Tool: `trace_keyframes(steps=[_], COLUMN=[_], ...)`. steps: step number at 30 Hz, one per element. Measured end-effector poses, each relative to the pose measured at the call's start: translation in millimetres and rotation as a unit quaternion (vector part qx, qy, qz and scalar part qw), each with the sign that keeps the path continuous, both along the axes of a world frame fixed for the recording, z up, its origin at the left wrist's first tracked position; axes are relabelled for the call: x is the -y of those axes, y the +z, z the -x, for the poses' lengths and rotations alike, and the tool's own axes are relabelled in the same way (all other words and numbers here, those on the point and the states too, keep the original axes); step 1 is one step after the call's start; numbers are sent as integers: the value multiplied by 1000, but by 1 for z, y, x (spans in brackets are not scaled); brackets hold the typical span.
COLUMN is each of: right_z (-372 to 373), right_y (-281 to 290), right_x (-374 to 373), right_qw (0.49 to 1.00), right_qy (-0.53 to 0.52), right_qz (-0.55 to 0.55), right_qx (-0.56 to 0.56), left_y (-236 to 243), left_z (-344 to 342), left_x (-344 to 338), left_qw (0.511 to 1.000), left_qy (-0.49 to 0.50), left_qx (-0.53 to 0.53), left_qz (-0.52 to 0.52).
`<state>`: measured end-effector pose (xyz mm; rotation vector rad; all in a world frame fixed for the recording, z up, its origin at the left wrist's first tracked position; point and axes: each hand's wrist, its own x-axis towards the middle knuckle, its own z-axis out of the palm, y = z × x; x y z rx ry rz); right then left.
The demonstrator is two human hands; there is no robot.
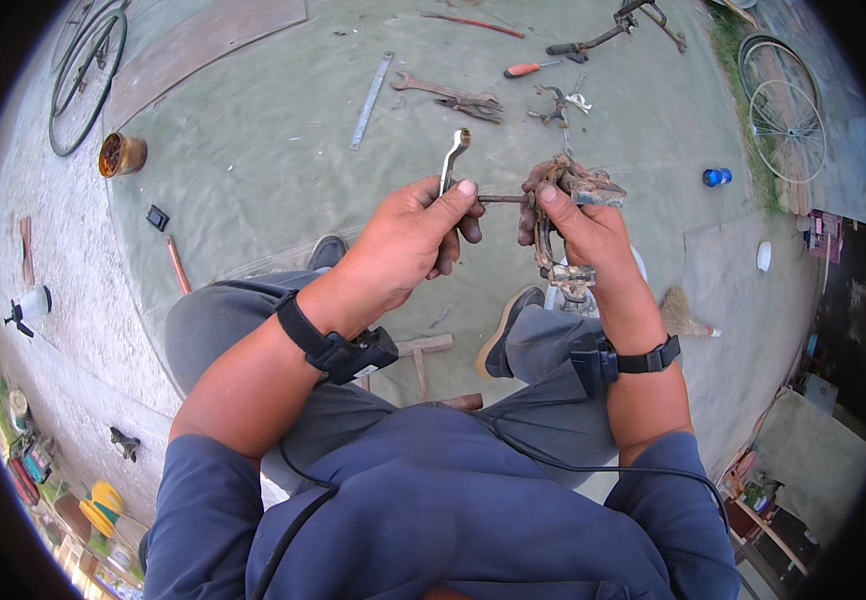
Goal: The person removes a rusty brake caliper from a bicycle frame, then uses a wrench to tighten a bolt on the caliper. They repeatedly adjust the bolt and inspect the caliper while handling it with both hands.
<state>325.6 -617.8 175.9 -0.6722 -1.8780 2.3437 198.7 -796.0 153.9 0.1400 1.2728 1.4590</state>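
My left hand (415,228) is closed round a shiny ring spanner (454,155), its ring end pointing up past my thumb. In my right hand (589,228) is a rusty, dirty bicycle brake caliper (593,187), gripped with the thumb on top. One curved arm of it hangs down to a brake-pad holder (571,274). From the caliper a thin bolt (502,198) sticks out leftward to the fingers of my left hand. Those fingers hide its end, so whether the spanner touches it I cannot tell.
Ahead on the green sheet lie a steel ruler (371,101), an open-ended spanner (433,89), pliers (472,107), a screwdriver (531,69) and another caliper (556,105). A rusty tin (123,155) stands left. Between my feet is a hammer-like tool (422,348); a brush (683,313) lies right.
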Motion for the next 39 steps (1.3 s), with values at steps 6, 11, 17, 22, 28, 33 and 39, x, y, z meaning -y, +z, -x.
trace_keyframes(steps=[6, 11, 17, 22, 28, 33, 39], right_z=[0, -2, -5, -7, -8, -7, -5], right_y=[-1, -5, -11, -15, -16, -15, -11], right_x=[-1, -1, -7, -11, -12, -12, -9], right_qw=[1000, 996, 993, 988, 987, 990, 994], right_qy=[-13, -19, 23, 43, 42, 17, -38], right_qz=[10, -62, -62, -76, -76, -28, 16], right_qx=[-12, -53, -102, -131, -138, -135, -105], left_y=[-3, -4, -2, 0, 0, 1, 1], left_z=[2, 3, 4, 5, 6, 6, 6], left_x=[1, 3, 4, 4, 3, 3, 3], left_qw=[997, 994, 992, 991, 989, 989, 989], left_qy=[50, 66, 74, 76, 85, 84, 82], left_qx=[41, 63, 76, 85, 102, 100, 97], left_qz=[-40, -60, -67, -63, -71, -72, -74])
